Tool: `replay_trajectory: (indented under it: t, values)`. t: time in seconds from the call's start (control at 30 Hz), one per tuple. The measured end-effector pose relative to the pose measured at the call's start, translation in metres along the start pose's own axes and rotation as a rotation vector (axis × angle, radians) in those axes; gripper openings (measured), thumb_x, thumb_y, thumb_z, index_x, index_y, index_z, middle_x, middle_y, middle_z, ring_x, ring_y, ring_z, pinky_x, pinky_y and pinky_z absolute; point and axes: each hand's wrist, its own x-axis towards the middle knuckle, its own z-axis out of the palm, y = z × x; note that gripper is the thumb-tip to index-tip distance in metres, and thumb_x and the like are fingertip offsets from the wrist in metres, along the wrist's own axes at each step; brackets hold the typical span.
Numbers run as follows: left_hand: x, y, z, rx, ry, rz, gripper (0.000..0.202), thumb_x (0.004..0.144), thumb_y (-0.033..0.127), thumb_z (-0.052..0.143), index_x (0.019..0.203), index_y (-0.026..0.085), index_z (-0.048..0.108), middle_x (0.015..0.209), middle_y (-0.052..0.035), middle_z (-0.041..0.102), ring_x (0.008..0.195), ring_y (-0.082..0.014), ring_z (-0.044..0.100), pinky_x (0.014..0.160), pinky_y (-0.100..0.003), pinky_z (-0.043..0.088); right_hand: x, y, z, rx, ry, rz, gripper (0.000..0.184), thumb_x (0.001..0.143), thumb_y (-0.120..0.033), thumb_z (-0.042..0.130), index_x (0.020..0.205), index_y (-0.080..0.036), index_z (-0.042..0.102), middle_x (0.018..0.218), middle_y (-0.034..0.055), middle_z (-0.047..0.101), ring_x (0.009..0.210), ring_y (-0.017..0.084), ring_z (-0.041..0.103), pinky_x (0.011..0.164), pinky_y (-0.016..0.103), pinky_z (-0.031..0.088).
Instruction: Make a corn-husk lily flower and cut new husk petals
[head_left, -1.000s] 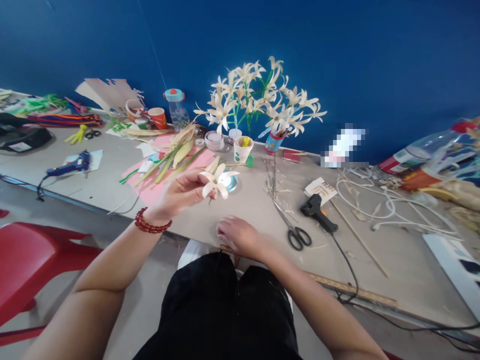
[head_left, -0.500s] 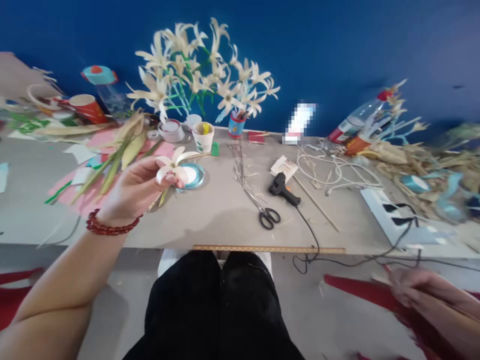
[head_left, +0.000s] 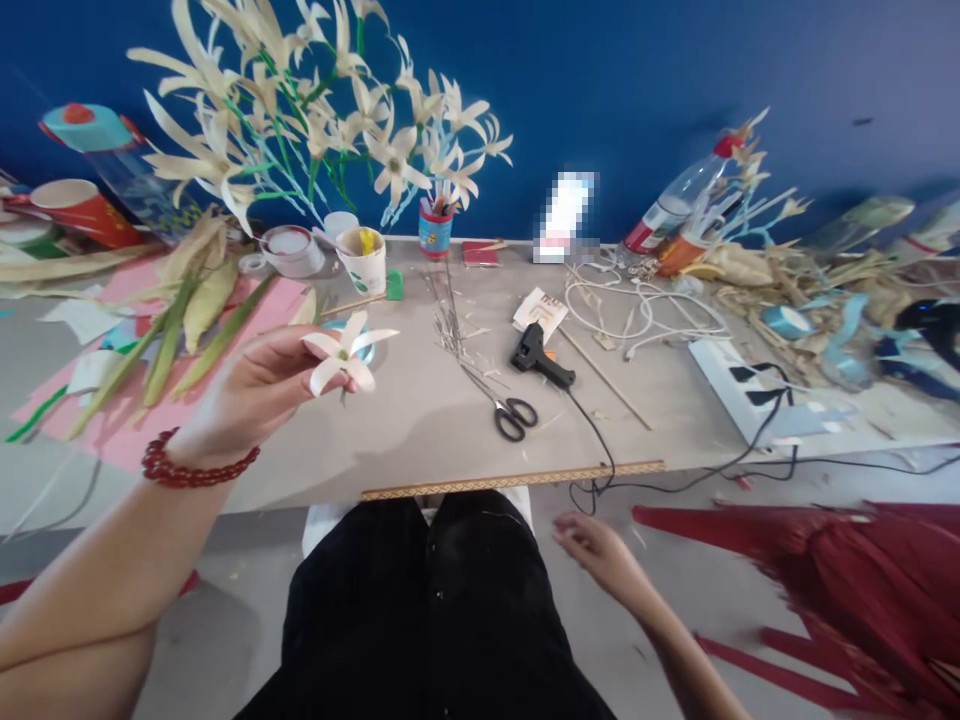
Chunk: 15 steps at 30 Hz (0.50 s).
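My left hand point(head_left: 259, 385) is raised over the left half of the table, closed on a white artificial flower point(head_left: 345, 358) whose pale petals spread outward. Its fingertips pinch the flower near its base. Behind the flower, a roll of light blue ribbon point(head_left: 364, 345) shows in part. My right hand point(head_left: 596, 550) hangs below the table's front edge, beside my right thigh. Its fingers are loosely bent and apart, and nothing shows in them. Nearest to it on the table lie scissors point(head_left: 515, 418) with black handles and a black glue gun point(head_left: 541, 357).
Tall pale flowers point(head_left: 322, 125) stand at the back. A paper cup point(head_left: 365, 262) sits before them. Corn husks point(head_left: 210, 310) lie on pink paper at left. Thin wires point(head_left: 450, 325) lie mid-table. A white power strip point(head_left: 739, 395) and cables are at right. A red-covered stool point(head_left: 862, 570) stands right.
My right hand has moved left from beside the red cover to near my thigh. The flower in my left hand has turned to face me more. The view has shifted right.
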Motion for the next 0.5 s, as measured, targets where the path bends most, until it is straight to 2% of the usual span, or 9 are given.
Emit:
replay_trajectory:
  t: [0.07,0.13,0.23,0.33,0.37,0.4,0.43,0.5]
  values:
    - [-0.003,0.001,0.002,0.013,0.006,-0.006,0.006,0.088,0.02,0.067,0.093,0.018,0.069,0.088,-0.0064,0.074,0.076,-0.0174,0.065,0.067,-0.032,0.051,0.015,-0.022,0.025,0.053,-0.026,-0.064,0.025,0.084,-0.043,0.059,0.092,-0.022,0.07,0.084,0.0041,0.071,0.069,0.021,0.064,0.066,0.033,0.051]
    - [-0.007,0.002,0.001,0.022,0.004,-0.012,0.006,0.089,0.02,0.066,0.093,0.018,0.07,0.086,-0.0067,0.074,0.075,-0.0181,0.064,0.065,-0.032,0.05,0.025,-0.036,0.041,0.068,-0.025,-0.084,0.019,0.082,-0.039,0.062,0.084,-0.022,0.068,0.077,0.0016,0.067,0.066,0.02,0.061,0.065,0.033,0.049]
    - [-0.013,0.001,-0.004,0.016,0.025,-0.057,0.006,0.088,0.021,0.066,0.093,0.019,0.07,0.085,-0.0072,0.074,0.075,-0.0184,0.064,0.067,-0.033,0.051,0.03,-0.035,0.046,0.107,-0.013,-0.088,0.021,0.083,-0.039,0.062,0.073,-0.021,0.064,0.067,-0.0011,0.06,0.061,0.018,0.057,0.062,0.031,0.047]
    - [-0.02,-0.004,-0.011,-0.008,0.073,-0.141,0.005,0.087,0.022,0.068,0.09,0.018,0.071,0.087,-0.0068,0.073,0.079,-0.0186,0.064,0.07,-0.033,0.051,0.018,-0.015,0.029,0.187,0.023,-0.043,0.029,0.089,-0.046,0.055,0.074,-0.022,0.062,0.06,-0.0017,0.057,0.054,0.018,0.056,0.054,0.031,0.048]
    - [-0.021,-0.006,-0.012,-0.014,0.079,-0.159,0.005,0.087,0.022,0.068,0.089,0.018,0.071,0.088,-0.0067,0.073,0.08,-0.0187,0.063,0.071,-0.033,0.051,0.009,-0.007,0.019,0.224,0.057,-0.012,0.032,0.091,-0.049,0.052,0.077,-0.022,0.062,0.062,-0.0006,0.059,0.053,0.018,0.058,0.053,0.032,0.049]
    - [-0.022,-0.007,-0.014,-0.015,0.076,-0.171,0.005,0.087,0.022,0.068,0.087,0.018,0.071,0.088,-0.0068,0.073,0.08,-0.0189,0.063,0.071,-0.033,0.051,-0.001,0.0,0.008,0.317,0.153,0.051,0.035,0.09,-0.053,0.053,0.076,-0.023,0.063,0.063,0.0008,0.061,0.054,0.02,0.061,0.053,0.033,0.051]
    - [-0.022,-0.009,-0.015,-0.018,0.069,-0.172,0.006,0.088,0.022,0.067,0.087,0.018,0.07,0.088,-0.0069,0.073,0.08,-0.0189,0.063,0.071,-0.033,0.05,-0.014,0.005,-0.005,0.336,0.227,0.08,0.038,0.088,-0.057,0.055,0.073,-0.023,0.063,0.065,0.003,0.063,0.056,0.023,0.064,0.052,0.036,0.052]
    - [-0.022,-0.012,-0.017,-0.03,0.057,-0.16,0.005,0.088,0.021,0.066,0.089,0.018,0.07,0.088,-0.0068,0.073,0.079,-0.018,0.062,0.072,-0.032,0.05,-0.04,0.009,-0.032,0.263,0.299,0.122,0.033,0.086,-0.054,0.062,0.083,-0.022,0.067,0.083,0.0067,0.069,0.074,0.028,0.07,0.055,0.039,0.056]
